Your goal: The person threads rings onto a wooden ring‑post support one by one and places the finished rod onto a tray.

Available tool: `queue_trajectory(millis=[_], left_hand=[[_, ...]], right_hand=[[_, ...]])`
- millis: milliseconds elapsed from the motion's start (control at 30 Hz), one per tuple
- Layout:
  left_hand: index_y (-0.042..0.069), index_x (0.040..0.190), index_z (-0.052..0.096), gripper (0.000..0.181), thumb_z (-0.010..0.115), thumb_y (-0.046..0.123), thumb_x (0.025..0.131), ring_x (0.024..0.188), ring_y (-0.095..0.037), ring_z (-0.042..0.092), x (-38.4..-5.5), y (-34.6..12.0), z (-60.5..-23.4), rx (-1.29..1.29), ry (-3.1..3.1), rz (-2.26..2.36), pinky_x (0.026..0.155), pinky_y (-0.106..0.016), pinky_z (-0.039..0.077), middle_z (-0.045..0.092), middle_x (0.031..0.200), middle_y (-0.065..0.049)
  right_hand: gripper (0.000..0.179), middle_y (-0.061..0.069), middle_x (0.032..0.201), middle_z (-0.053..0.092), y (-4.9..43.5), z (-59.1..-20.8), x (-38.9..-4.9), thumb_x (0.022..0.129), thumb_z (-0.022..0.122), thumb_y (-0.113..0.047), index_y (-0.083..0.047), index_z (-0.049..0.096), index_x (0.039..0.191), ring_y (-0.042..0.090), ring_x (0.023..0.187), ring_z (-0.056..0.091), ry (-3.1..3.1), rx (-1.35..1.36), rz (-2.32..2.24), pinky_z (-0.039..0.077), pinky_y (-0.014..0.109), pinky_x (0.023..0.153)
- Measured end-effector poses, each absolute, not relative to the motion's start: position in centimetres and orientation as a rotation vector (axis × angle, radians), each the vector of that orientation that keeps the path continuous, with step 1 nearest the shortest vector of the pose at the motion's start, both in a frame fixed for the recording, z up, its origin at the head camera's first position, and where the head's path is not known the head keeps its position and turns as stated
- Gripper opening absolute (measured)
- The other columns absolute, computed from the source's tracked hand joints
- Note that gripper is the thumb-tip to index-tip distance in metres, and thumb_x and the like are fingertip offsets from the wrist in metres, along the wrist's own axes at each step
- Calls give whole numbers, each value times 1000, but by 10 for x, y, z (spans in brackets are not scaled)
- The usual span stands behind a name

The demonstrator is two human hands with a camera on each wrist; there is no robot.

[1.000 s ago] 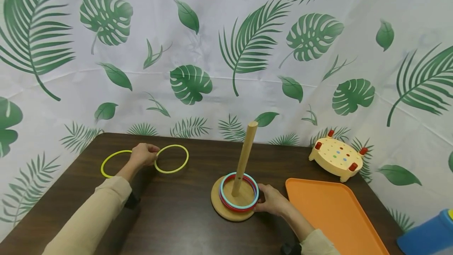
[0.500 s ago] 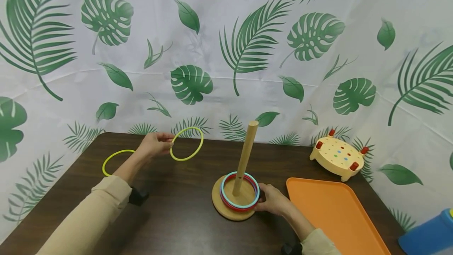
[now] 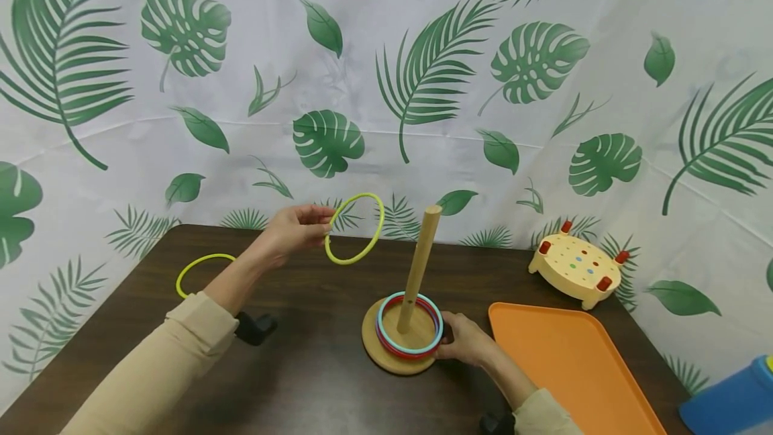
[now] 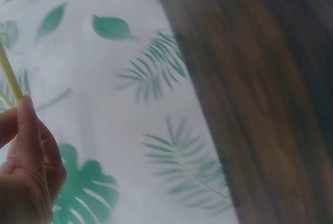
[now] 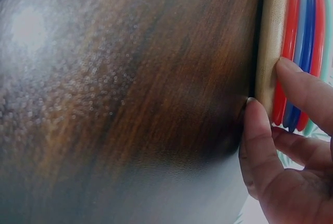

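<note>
My left hand (image 3: 296,230) pinches a thin yellow ring (image 3: 347,262) at its left side, tilted up above the back of the table, left of the wooden peg. In the left wrist view, thumb and fingertips meet on the yellow ring (image 4: 10,73), mostly cut off by the frame. The upright peg (image 3: 419,267) rises from a round wooden base (image 3: 376,349). Stacked around it lie several rings, with a light blue ring (image 3: 406,350) on top and red and blue ones (image 5: 310,31) below. My right hand (image 3: 465,341) grips the base's right edge, thumb on top and fingers at its underside.
Another yellow ring (image 3: 208,256) lies at the back left of the table, partly hidden by the left forearm. On the right are an orange tray (image 3: 561,354), an upturned cream stool-like toy (image 3: 576,264) with red legs and a blue bottle (image 3: 725,398). A leaf-print cloth hangs behind.
My left hand has lifted the yellow ring off the table and carried it up and right toward the peg, tilting it more upright. The right hand stays at the base.
</note>
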State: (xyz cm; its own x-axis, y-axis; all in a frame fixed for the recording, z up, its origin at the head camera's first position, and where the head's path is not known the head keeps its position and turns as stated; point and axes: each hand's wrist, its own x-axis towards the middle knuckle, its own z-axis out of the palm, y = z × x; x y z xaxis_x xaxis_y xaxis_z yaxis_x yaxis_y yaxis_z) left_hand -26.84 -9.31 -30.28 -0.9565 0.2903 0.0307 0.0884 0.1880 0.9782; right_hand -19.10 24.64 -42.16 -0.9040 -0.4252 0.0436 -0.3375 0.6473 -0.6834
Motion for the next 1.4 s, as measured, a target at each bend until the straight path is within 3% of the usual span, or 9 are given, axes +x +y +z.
queue_trajectory(millis=[367,733,867,1000,1233,1400], left_hand=[[-6,126,53,38,61,2,89,85,-12,60,-254,-58,-273,508,2154,1986,75,-27,57,61,95,-1],[-4,120,58,32,61,1,89,83,-11,62,-249,-22,-268,606,2140,1944,79,-36,56,63,101,-11],[-3,121,58,31,59,-1,90,84,-12,61,-251,-13,-275,592,2162,1917,81,-40,56,62,102,-12],[-3,121,59,32,58,-2,90,85,-15,61,-252,-7,-287,534,2163,1884,75,-33,57,62,102,-13],[-4,117,62,29,60,-3,88,77,-11,62,-256,-2,-328,410,2187,1788,75,-37,57,64,97,-13],[-5,111,65,26,61,-6,86,74,-14,62,-258,0,-357,326,2233,1714,67,-33,58,64,90,-11]], right_hand=[[47,0,76,56,243,-415,-191,67,79,-3,9,58,107,13,71,50,2735,-549,-1045,41,19,60],[50,0,78,58,244,-417,-191,68,79,-3,11,56,110,12,72,52,2720,-559,-1061,43,18,61],[51,1,79,59,243,-417,-191,67,79,-3,11,56,111,12,72,52,2714,-553,-1063,44,18,61],[52,2,80,60,242,-417,-190,66,79,-3,12,56,111,13,73,53,2717,-544,-1053,44,19,61],[55,7,85,63,243,-415,-189,66,79,-2,14,54,113,13,75,56,2696,-571,-1090,46,19,62],[49,8,85,64,244,-415,-189,67,78,0,13,55,109,10,74,55,2663,-602,-1128,47,19,62]])
